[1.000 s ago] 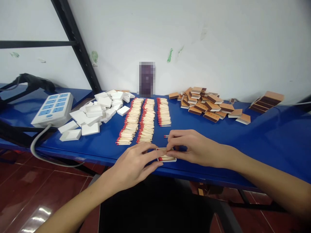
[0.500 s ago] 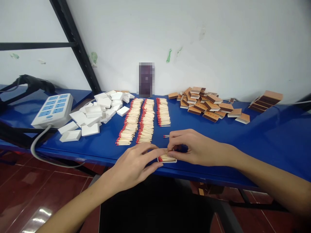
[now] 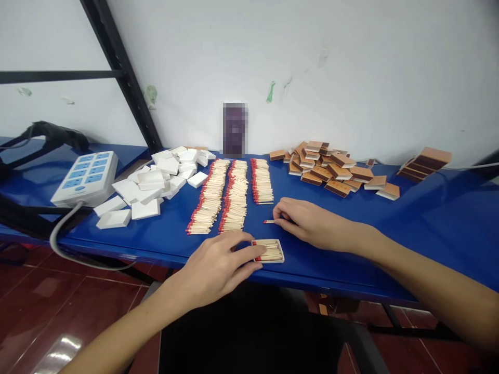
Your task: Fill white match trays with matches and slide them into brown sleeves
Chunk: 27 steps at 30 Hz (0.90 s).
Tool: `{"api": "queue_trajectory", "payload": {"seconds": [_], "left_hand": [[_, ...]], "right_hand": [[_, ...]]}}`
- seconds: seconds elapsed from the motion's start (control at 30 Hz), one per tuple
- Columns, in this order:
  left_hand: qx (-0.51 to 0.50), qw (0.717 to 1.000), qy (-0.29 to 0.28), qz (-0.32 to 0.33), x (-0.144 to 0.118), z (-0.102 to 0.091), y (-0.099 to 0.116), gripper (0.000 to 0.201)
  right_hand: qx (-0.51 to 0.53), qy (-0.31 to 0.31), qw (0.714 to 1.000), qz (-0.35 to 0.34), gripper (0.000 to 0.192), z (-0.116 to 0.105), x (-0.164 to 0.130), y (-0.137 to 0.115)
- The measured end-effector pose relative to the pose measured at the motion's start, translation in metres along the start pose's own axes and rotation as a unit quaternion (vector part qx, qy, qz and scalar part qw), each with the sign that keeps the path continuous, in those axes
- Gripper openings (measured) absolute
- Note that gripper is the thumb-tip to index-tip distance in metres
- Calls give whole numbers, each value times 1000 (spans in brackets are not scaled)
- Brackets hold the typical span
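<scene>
The left hand pinches the small white tray of matches at the frame's lower middle. The right hand touches one loose red-tipped match above it. A bump could spill the tray.

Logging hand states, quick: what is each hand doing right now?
Left hand: fingers steadying the filled matchbox tray at its left end.
Right hand: fingertips pinching the loose match on the table.
</scene>
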<state>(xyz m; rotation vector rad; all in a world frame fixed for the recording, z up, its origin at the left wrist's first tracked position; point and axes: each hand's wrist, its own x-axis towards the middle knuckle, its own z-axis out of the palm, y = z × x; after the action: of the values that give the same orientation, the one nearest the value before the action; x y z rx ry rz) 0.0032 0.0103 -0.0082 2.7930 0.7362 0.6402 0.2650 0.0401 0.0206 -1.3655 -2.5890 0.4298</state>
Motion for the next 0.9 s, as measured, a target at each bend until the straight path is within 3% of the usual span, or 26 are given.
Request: {"api": "queue_trajectory", "payload": {"seconds": [0.17,0.33,0.47,0.67,0.9], "left_hand": [[-4,999,34,-16,-2,4,-1,36],[-25,998,29,-55,-2,4,0,40],[-40,996,35,-75,-3,4,1,45],[-41,996,38,-72,-3,5,2,37],[-34,998,20,-55,-2,1,4,25]], "right_hand": [[-6,5,1000,-12,21,0,-3,-4],[38,22,999,-21,21,-10,-7,-21],[85,-17,995,-46,20,-10,-13,-36],[110,-62,990,-61,21,-3,-17,-45],[108,-41,990,-78,13,-2,-15,-45]]}}
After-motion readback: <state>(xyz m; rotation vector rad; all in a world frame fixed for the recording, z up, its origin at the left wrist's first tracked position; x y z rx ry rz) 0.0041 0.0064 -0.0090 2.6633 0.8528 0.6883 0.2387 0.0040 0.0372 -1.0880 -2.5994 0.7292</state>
